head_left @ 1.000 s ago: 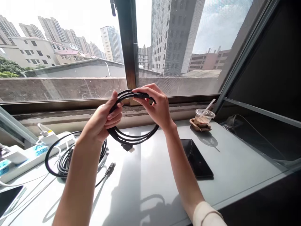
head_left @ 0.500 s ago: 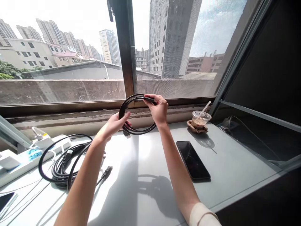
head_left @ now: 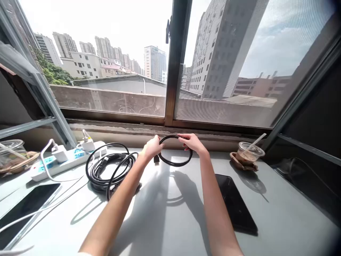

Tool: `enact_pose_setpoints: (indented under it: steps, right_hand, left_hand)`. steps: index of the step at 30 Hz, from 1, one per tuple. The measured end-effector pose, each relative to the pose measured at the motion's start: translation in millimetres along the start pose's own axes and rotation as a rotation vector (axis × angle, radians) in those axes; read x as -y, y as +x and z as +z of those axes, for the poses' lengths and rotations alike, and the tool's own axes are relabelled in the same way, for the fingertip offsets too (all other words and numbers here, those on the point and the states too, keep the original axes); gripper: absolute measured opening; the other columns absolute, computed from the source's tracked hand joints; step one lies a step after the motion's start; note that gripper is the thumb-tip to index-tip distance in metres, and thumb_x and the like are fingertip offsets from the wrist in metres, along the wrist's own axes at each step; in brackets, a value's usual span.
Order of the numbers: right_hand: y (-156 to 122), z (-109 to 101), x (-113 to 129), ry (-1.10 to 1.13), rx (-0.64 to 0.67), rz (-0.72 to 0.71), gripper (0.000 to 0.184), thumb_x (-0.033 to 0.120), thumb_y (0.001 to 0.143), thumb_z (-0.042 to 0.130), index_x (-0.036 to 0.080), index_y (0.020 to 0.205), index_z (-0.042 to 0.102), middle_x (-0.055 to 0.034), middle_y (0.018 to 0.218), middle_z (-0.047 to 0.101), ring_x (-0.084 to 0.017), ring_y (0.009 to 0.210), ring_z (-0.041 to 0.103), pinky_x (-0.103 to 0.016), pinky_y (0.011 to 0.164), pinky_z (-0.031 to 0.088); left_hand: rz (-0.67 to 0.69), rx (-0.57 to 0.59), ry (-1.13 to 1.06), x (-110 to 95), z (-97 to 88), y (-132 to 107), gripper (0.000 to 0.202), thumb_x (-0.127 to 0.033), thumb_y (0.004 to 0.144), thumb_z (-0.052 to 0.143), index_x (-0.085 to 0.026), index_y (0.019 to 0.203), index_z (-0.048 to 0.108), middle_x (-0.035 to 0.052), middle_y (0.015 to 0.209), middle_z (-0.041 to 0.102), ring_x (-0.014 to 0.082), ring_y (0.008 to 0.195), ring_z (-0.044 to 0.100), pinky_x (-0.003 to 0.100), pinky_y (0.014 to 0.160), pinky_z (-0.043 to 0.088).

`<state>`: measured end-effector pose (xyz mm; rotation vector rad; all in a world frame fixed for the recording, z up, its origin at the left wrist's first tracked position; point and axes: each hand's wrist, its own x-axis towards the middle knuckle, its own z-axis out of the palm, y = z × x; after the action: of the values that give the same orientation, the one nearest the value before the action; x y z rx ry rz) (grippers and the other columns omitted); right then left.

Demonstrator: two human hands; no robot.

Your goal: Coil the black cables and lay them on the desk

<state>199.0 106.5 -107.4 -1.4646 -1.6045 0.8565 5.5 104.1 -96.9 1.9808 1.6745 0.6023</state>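
A black cable (head_left: 176, 164) is wound in a round coil and held up above the table between both hands. My left hand (head_left: 152, 146) is closed around the coil's left side, and the cable's plug (head_left: 156, 159) hangs just below that hand. On the upper right of the coil, my right hand (head_left: 195, 143) grips the cable with thumb and fingers; part of the cable is hidden behind them. A second, larger black cable coil (head_left: 97, 179) lies on the table left of my left forearm, partly covered by it.
At the left a white power strip (head_left: 71, 160) carries plugged-in chargers, with a phone (head_left: 29, 204) and white cords in front. A black phone (head_left: 236, 206) lies beside my right forearm. Iced drink cups stand at the far right (head_left: 249, 152) and far left (head_left: 12, 153). A window frame (head_left: 170, 119) borders the back.
The view has swung left, bringing the left cup and phone into sight. Both hands have lowered the coil toward the table, and my left hand has turned so its back shows.
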Motion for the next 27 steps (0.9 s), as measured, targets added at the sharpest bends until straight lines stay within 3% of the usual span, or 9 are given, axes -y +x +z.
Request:
enact_pose_setpoints:
  steps: [5, 10, 12, 14, 16, 19, 21, 25, 27]
  right_hand:
    - [14.5, 21.3, -36.1, -0.067, 0.100, 0.134, 0.037, 0.023, 0.081, 0.057, 0.015, 0.117, 0.063, -0.0070, 0.093, 0.067, -0.008, 0.059, 0.055, -0.016, 0.046, 0.047]
    - [18.7, 30.6, -55.4, -0.196, 0.080, 0.222, 0.035, 0.022, 0.074, 0.065, 0.013, 0.107, 0.068, -0.0068, 0.083, 0.069, -0.010, 0.062, 0.059, -0.020, 0.058, 0.049]
    - [18.6, 31.8, -57.0, -0.239, 0.062, 0.227, 0.033, 0.021, 0.072, 0.066, 0.015, 0.105, 0.069, -0.0066, 0.084, 0.069, -0.012, 0.070, 0.062, -0.022, 0.066, 0.049]
    - [18.1, 31.7, -55.1, -0.277, 0.046, 0.224, 0.030, 0.019, 0.070, 0.066, 0.016, 0.100, 0.071, -0.0069, 0.088, 0.070, -0.015, 0.079, 0.063, -0.023, 0.073, 0.049]
    - [17.5, 30.1, -49.8, -0.308, 0.032, 0.214, 0.026, 0.018, 0.070, 0.065, 0.017, 0.094, 0.073, -0.0073, 0.093, 0.070, -0.018, 0.088, 0.063, -0.024, 0.079, 0.047]
    - [16.1, 25.7, -36.3, -0.330, 0.008, 0.175, 0.025, 0.022, 0.073, 0.061, 0.018, 0.096, 0.072, -0.0073, 0.099, 0.069, -0.021, 0.096, 0.062, -0.028, 0.085, 0.046]
    - [14.4, 22.2, -25.6, -0.326, -0.005, 0.130, 0.027, 0.026, 0.077, 0.057, 0.020, 0.099, 0.071, -0.0068, 0.103, 0.068, -0.021, 0.100, 0.061, -0.028, 0.087, 0.045]
    - [7.4, 17.9, -5.4, -0.311, 0.008, 0.038, 0.030, 0.032, 0.080, 0.055, 0.019, 0.102, 0.070, -0.0074, 0.108, 0.067, -0.022, 0.102, 0.060, -0.029, 0.088, 0.044]
    - [1.8, 18.8, 2.9, -0.303, 0.061, -0.004, 0.029, 0.038, 0.080, 0.057, 0.019, 0.097, 0.072, -0.0070, 0.105, 0.067, -0.023, 0.098, 0.061, -0.029, 0.084, 0.045]
  left_hand:
    - [-0.006, 0.068, 0.107, -2.1, -17.6, -10.7, 0.052, -0.039, 0.081, 0.052, -0.010, 0.124, 0.044, 0.0153, 0.108, 0.062, 0.0257, 0.096, 0.061, 0.032, 0.082, 0.045]
    - [0.147, 0.250, 0.110, 8.0, -72.4, -36.2, 0.056, -0.030, 0.071, 0.065, -0.024, 0.124, 0.049, 0.0045, 0.129, 0.054, 0.0174, 0.116, 0.050, 0.022, 0.092, 0.039]
    - [0.070, 0.210, 0.113, 22.1, -93.3, -42.0, 0.062, -0.021, 0.061, 0.071, -0.025, 0.120, 0.053, 0.0040, 0.130, 0.054, 0.0188, 0.116, 0.050, 0.023, 0.093, 0.037]
    - [-0.067, 0.088, 0.109, 40.6, -108.5, -42.6, 0.065, -0.014, 0.050, 0.075, -0.025, 0.112, 0.058, 0.0039, 0.119, 0.061, 0.0214, 0.111, 0.053, 0.024, 0.086, 0.039]
    - [-0.176, -0.002, 0.116, 60.9, -117.3, -39.6, 0.061, -0.011, 0.041, 0.077, -0.023, 0.099, 0.062, 0.0027, 0.095, 0.068, 0.0237, 0.097, 0.059, 0.023, 0.073, 0.041]
    - [-0.304, -0.058, 0.097, 89.3, -120.7, -34.4, 0.038, -0.010, 0.038, 0.077, -0.019, 0.071, 0.059, -0.0028, 0.057, 0.060, 0.0204, 0.066, 0.059, 0.021, 0.053, 0.036]
    - [-0.352, -0.041, 0.039, 103.2, -119.5, -33.9, 0.026, -0.013, 0.045, 0.075, -0.018, 0.059, 0.054, -0.0042, 0.045, 0.052, 0.0170, 0.051, 0.053, 0.021, 0.046, 0.033]
    - [-0.326, 0.020, -0.128, 109.9, -120.0, -41.1, 0.015, -0.025, 0.060, 0.071, -0.018, 0.059, 0.057, -0.0059, 0.038, 0.042, 0.0109, 0.039, 0.041, 0.021, 0.043, 0.035]
    - [-0.210, -0.049, -0.239, 100.3, -123.6, -46.7, 0.016, -0.030, 0.062, 0.071, -0.017, 0.061, 0.062, -0.0056, 0.039, 0.041, 0.0089, 0.039, 0.036, 0.020, 0.041, 0.034]
